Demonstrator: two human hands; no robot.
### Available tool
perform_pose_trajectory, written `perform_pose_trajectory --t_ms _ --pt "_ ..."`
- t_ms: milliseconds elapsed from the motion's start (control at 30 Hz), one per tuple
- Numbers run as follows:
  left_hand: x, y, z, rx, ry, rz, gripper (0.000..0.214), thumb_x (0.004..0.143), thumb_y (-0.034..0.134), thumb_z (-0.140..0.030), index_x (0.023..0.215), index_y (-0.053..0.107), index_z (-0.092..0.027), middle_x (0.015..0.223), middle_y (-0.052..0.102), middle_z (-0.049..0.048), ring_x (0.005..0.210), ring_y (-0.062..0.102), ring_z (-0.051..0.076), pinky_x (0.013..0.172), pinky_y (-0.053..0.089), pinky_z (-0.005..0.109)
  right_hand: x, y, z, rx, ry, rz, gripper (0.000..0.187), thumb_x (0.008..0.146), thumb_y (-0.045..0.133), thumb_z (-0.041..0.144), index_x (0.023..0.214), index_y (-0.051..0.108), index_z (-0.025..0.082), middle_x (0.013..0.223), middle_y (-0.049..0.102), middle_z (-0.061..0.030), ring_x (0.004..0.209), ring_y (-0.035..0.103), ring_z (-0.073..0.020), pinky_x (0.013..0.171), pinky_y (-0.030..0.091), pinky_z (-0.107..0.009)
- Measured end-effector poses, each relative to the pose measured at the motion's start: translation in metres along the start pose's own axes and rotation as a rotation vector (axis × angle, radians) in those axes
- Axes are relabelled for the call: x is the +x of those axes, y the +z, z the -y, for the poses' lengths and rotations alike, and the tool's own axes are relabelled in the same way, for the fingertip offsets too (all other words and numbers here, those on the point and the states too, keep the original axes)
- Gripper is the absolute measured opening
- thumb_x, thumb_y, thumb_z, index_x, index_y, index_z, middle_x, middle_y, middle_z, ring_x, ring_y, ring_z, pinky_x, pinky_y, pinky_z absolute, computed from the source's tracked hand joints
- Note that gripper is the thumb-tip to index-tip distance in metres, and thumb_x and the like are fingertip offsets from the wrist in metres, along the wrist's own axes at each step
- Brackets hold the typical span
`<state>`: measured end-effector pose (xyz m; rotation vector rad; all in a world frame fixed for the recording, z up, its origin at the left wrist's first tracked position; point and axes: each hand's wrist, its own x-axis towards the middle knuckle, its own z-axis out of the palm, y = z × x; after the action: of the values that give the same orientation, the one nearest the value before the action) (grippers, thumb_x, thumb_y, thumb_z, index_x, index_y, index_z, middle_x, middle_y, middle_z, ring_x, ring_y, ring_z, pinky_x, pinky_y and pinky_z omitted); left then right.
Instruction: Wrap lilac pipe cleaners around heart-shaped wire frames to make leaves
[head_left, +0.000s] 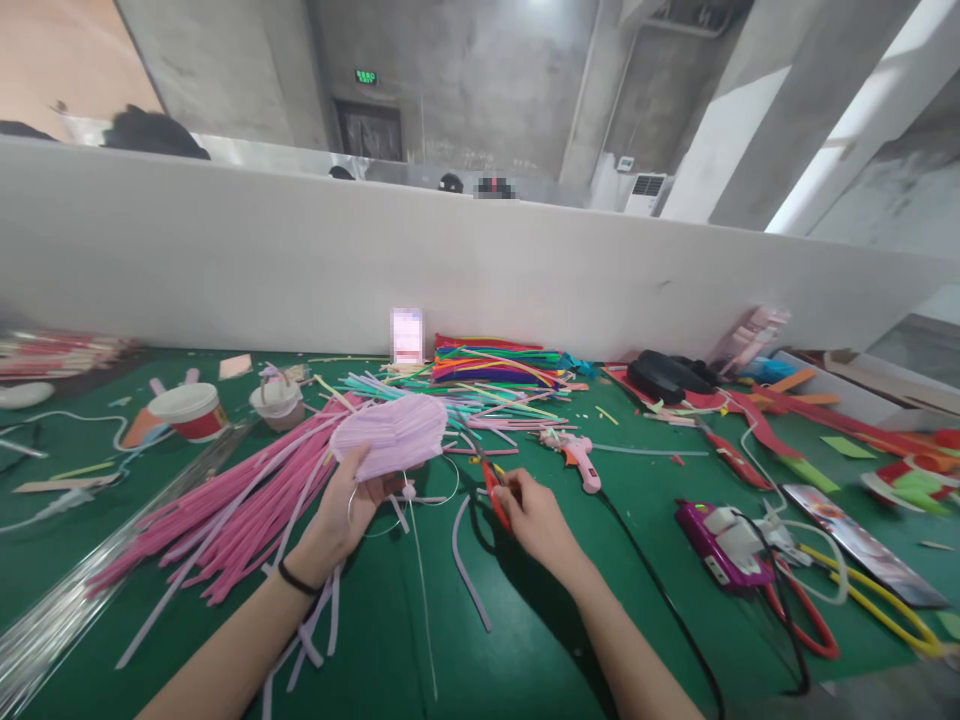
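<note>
My left hand (pixel 352 510) is wrapped round a flat, rounded lilac piece (pixel 390 432) made of pipe cleaners laid side by side. Below that piece hang thin white wire loops, a small pink bead (pixel 409 491) and a long straight wire (pixel 426 610). In my right hand (pixel 529 515) are red-handled pliers (pixel 495 490), their dark tips pointing up and left, apart from the lilac piece. A loose lilac pipe cleaner (pixel 466 570) lies curved on the table between my hands. Pink pipe cleaners (pixel 247 490) spread out beneath and left of my left hand.
A pink glue gun (pixel 574 455) lies right of my right hand, its black cord running forward. Bundled coloured pipe cleaners (pixel 495 362) sit by the white partition (pixel 525 270). A purple power strip (pixel 720 550), a phone (pixel 862 540) and a paper cup (pixel 191 412) stand on the green table (pixel 540 640).
</note>
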<state>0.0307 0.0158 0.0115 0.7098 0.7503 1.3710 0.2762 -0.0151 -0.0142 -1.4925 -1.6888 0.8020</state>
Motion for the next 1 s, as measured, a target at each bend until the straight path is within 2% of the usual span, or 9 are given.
perform_pose_trajectory --t_ms 133,200,267,367,467,600,700,833,1000 --pt "0.001 0.001 -0.001 -0.001 0.006 -0.012 0.037 0.086 0.05 -0.025 0.121 0.055 -0.014 0.099 0.072 0.0133 0.077 0.071 0.028 0.056 0.058 0.035 0.001 -0.013 0.012 0.864 0.102 0.181 0.027 0.085 0.055 0.044 0.094 0.053 0.019 0.076 0.056 -0.0008 0.061 0.051 -0.0118 0.058 0.043 -0.025" --pt "0.0 0.001 -0.001 0.004 0.006 -0.006 0.037 0.086 0.05 -0.025 0.121 0.054 -0.015 0.097 0.072 0.0124 0.076 0.071 0.028 0.054 0.058 0.035 0.001 -0.018 0.016 1.124 0.123 0.253 0.031 0.083 0.056 0.048 0.094 0.054 0.019 0.071 0.047 0.0024 0.054 0.042 -0.0093 0.053 0.04 -0.023" --pt "0.0 0.002 -0.002 0.007 0.003 -0.002 0.039 0.086 0.05 -0.025 0.123 0.053 -0.015 0.096 0.072 0.0119 0.076 0.07 0.028 0.054 0.058 0.035 0.001 -0.021 0.017 1.269 0.143 0.282 0.036 0.086 0.048 0.055 0.091 0.054 0.02 0.064 0.037 0.0052 0.048 0.03 -0.0091 0.047 0.035 -0.022" --pt "0.0 0.002 -0.001 0.017 0.001 -0.005 0.042 0.085 0.051 -0.025 0.126 0.052 -0.014 0.099 0.072 0.013 0.078 0.07 0.027 0.056 0.058 0.033 0.001 -0.024 0.015 1.35 0.17 0.243 0.045 0.088 0.033 0.063 0.082 0.049 0.021 0.06 0.027 0.0074 0.045 0.017 -0.0095 0.049 0.038 -0.023" --pt "0.0 0.001 0.0 0.031 0.001 0.005 0.043 0.085 0.052 -0.025 0.127 0.051 -0.013 0.103 0.07 0.0143 0.08 0.07 0.027 0.058 0.058 0.032 0.001 -0.026 0.015 1.333 0.178 0.203 0.051 0.086 0.027 0.07 0.078 0.044 0.022 0.059 0.023 0.0086 0.046 0.011 -0.0086 0.06 0.044 -0.027" --pt "0.001 -0.001 0.001 0.033 -0.003 -0.004 0.042 0.085 0.052 -0.027 0.125 0.053 -0.014 0.105 0.07 0.0142 0.082 0.07 0.029 0.062 0.058 0.036 -0.001 -0.027 0.016 1.268 0.114 0.208 0.058 0.081 0.02 0.077 0.077 0.042 0.023 0.06 0.021 0.0094 0.048 0.006 -0.0079 0.072 0.045 -0.034" --pt "0.0 -0.001 0.001 0.036 -0.003 0.018 0.039 0.086 0.053 -0.028 0.123 0.055 -0.016 0.107 0.07 0.0132 0.083 0.07 0.029 0.064 0.058 0.037 -0.002 -0.026 0.016 1.288 0.102 0.224 0.06 0.079 0.019 0.079 0.075 0.041 0.024 0.06 0.02 0.0094 0.048 0.007 -0.008 0.077 0.045 -0.038" --pt "-0.001 -0.001 0.002 0.04 0.003 0.018 0.038 0.086 0.052 -0.029 0.121 0.055 -0.015 0.105 0.07 0.0132 0.08 0.07 0.029 0.057 0.057 0.034 -0.003 -0.026 0.017 1.349 0.133 0.252 0.06 0.077 0.021 0.081 0.075 0.04 0.024 0.062 0.02 0.0087 0.05 0.011 -0.0082 0.08 0.046 -0.042" --pt "-0.001 -0.001 0.003 0.017 -0.008 0.021 0.037 0.085 0.053 -0.028 0.12 0.056 -0.015 0.105 0.07 0.0125 0.086 0.069 0.028 0.064 0.058 0.035 -0.005 -0.026 0.017 1.34 0.123 0.234 0.063 0.073 0.021 0.084 0.077 0.04 0.025 0.065 0.025 0.0065 0.053 0.027 -0.0099 0.08 0.046 -0.043"
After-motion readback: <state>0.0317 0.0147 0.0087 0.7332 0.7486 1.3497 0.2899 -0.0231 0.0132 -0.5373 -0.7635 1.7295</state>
